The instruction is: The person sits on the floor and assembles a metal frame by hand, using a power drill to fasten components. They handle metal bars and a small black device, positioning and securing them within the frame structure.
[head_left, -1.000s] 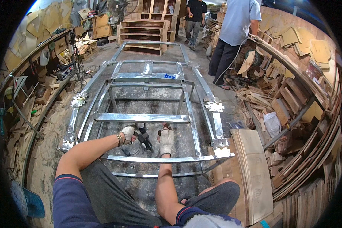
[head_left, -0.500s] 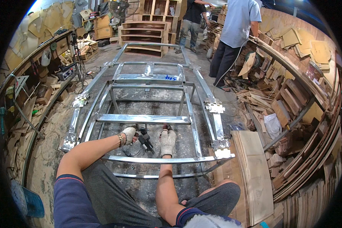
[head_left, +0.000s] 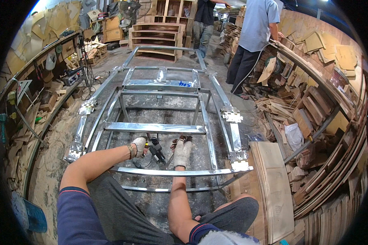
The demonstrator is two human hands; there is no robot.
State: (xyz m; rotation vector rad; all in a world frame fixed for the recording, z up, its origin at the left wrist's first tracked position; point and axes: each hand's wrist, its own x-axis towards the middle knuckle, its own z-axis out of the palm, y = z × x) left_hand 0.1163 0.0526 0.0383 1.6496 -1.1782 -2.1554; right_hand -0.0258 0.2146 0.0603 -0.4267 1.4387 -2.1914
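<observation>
A welded frame of shiny metal tubes (head_left: 159, 127) lies on the floor in front of me, and both my hands reach inside its near opening. My left hand (head_left: 139, 146), in a pale knit glove, is curled beside a black power tool (head_left: 156, 150); what its fingers hold, if anything, is hidden. To the right of the tool, my right hand (head_left: 182, 151), in a similar glove, is low over the floor just short of the wide crossbar. Its dark-tipped fingers look apart, and I see nothing held in them. Small metal plates (head_left: 233, 116) sit along the frame's sides.
Thin wooden boards (head_left: 272, 183) are stacked at my right, below a rack of wood scraps (head_left: 306, 143). A blue bucket (head_left: 30, 214) stands at lower left. Wooden shelving (head_left: 155, 41) is beyond the frame. A person in a light blue shirt (head_left: 255, 28) stands at far right, another behind.
My right hand has shifted slightly right and its fingers have spread. My left hand has moved a little, staying by the power tool. The person in dark clothing at the back has stepped.
</observation>
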